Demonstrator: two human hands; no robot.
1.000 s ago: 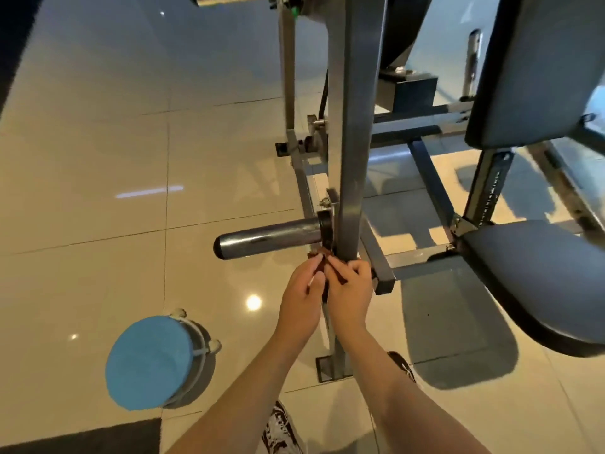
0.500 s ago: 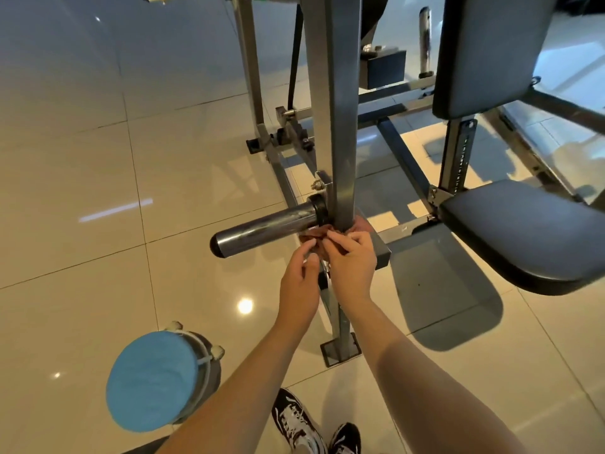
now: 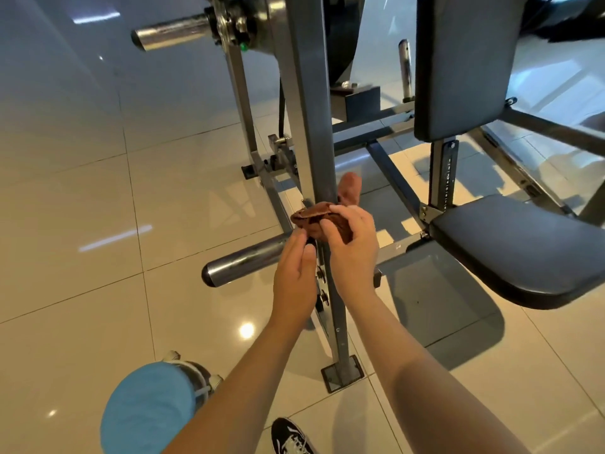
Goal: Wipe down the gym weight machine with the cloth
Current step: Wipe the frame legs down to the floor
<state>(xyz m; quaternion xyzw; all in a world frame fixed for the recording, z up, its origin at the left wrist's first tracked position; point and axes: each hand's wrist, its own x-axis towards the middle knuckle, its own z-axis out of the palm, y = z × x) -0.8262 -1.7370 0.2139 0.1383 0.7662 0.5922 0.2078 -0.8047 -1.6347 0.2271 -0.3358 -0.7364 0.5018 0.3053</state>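
- Right hand [image 3: 352,247] grips the cloth [image 3: 319,215]; left hand [image 3: 294,280] pinches its end, close together.
- Cloth has risen from the peg [image 3: 242,261] up the post [image 3: 307,109]: wiping likely continues.

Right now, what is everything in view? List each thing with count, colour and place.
cloth: one, brown, looped round the upright post
upright post: one, grey, centre
weight pegs: two, chrome, left of post, high and low
back pad: one, black, upper right
seat pad: one, black, right, below it
round object: one, blue, floor, bottom left
shoe: one, black-and-white, bottom edge
floor: beige tiles
left hand: one, fingertips at the cloth's lower edge
right hand: one, grips the cloth
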